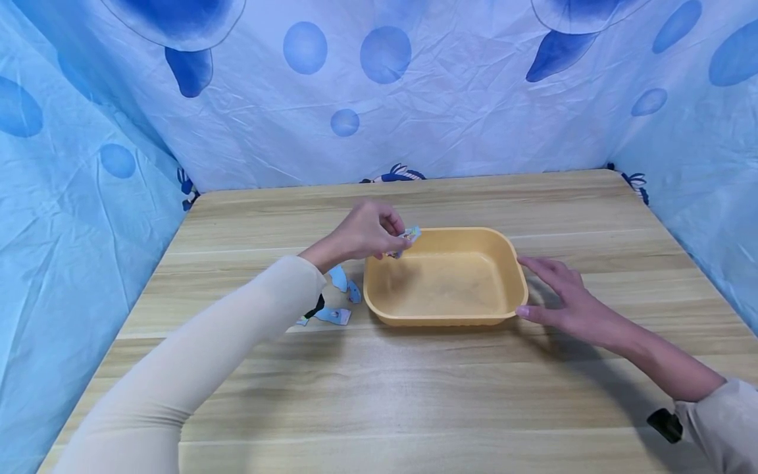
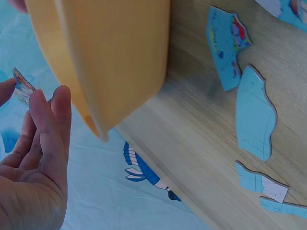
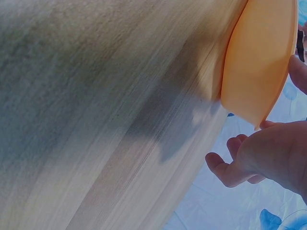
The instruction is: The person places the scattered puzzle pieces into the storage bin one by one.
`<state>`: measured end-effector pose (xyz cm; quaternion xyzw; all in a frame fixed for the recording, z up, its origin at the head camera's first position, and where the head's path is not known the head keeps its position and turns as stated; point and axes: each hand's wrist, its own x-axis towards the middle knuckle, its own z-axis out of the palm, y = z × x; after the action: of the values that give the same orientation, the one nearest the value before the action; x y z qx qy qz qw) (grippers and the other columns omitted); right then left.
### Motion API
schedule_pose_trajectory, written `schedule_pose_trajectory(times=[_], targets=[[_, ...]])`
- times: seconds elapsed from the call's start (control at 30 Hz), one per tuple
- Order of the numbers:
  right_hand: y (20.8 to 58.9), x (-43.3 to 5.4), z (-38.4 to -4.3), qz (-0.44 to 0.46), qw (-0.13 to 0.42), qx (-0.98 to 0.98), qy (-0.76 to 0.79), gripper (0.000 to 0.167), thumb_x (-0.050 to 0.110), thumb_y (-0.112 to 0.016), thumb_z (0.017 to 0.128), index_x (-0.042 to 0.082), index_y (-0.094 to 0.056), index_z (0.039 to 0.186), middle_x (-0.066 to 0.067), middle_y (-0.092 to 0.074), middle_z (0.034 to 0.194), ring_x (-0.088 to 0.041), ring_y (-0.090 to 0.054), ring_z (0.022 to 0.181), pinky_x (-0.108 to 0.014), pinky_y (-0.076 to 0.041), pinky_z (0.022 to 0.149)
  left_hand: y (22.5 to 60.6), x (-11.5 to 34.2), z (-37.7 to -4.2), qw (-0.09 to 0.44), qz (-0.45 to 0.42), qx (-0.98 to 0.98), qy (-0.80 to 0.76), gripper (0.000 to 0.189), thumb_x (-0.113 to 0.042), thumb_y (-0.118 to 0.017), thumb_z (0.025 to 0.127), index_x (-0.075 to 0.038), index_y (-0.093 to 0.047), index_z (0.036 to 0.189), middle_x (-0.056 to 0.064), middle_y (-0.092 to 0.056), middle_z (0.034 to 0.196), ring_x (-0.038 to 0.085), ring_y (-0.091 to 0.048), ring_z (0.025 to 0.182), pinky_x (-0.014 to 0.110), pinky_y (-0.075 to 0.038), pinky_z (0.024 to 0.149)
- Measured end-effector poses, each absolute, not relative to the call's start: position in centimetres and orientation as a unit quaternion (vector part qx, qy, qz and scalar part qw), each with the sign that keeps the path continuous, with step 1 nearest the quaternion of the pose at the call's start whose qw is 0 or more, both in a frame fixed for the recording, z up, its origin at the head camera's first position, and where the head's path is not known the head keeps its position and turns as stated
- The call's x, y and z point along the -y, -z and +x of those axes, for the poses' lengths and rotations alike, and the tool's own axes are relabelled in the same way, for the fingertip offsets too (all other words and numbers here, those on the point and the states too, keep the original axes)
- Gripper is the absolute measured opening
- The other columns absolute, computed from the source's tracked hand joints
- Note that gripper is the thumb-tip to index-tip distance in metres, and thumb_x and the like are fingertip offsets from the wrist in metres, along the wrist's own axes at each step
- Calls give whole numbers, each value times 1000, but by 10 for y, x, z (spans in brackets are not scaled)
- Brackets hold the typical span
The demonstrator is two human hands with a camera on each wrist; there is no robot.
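Note:
Over the left rim of a yellow plastic basin [image 1: 444, 321], my left hand [image 1: 368, 232] pinches a small printed jigsaw piece [image 1: 411, 233] between thumb and finger. The left wrist view also shows this piece [image 2: 23, 88] at the fingertips, clear of the basin wall. My right hand [image 1: 559, 299] touches the basin's right rim with thumb and index finger spread and fairly straight. In the right wrist view, its other fingers [image 3: 223, 170] bend loosely and hold nothing. Light blue jigsaw pieces [image 2: 256, 112] lie flat left of the basin, partly hidden by the left forearm in the head view.
The basin stands on a wood-grain table [image 1: 385, 395], and no pieces show on its visible floor. Blue sea-patterned cloth [image 1: 266, 131] hangs behind the table and along both sides. A dark band [image 1: 665, 425] sits by the right sleeve.

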<state>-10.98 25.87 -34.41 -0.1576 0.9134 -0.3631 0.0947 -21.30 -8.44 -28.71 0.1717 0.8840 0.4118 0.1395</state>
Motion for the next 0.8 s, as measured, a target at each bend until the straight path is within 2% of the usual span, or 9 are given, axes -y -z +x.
schedule_pose_trajectory(times=[0.23, 0.57, 0.8], targets=[[344, -259, -109, -161, 91, -911, 368, 82, 31, -72, 87, 20, -25, 153, -21, -22, 147, -47, -15, 130, -71, -24, 88, 295, 78, -213, 139, 184, -902, -364, 22, -22, -79, 79, -8, -64, 88, 4, -67, 83, 24, -65, 68, 32, -55, 54], [344, -258, -110, -153, 99, -915, 360, 84, 33, -71, 87, 20, -22, 154, -22, -21, 148, -47, -16, 130, -72, -25, 87, 299, 69, -212, 127, 194, -931, -281, 22, -26, -79, 79, -10, -64, 82, 1, -65, 79, 15, -60, 68, 27, -48, 63], [343, -258, -109, -156, 100, -914, 362, 83, 33, -71, 87, 21, -22, 154, -22, -21, 148, -47, -15, 130, -71, -25, 87, 299, 69, -211, 162, 167, -934, -273, 23, -28, -79, 80, -11, -65, 81, 3, -64, 72, 13, -57, 56, 26, -46, 52]])
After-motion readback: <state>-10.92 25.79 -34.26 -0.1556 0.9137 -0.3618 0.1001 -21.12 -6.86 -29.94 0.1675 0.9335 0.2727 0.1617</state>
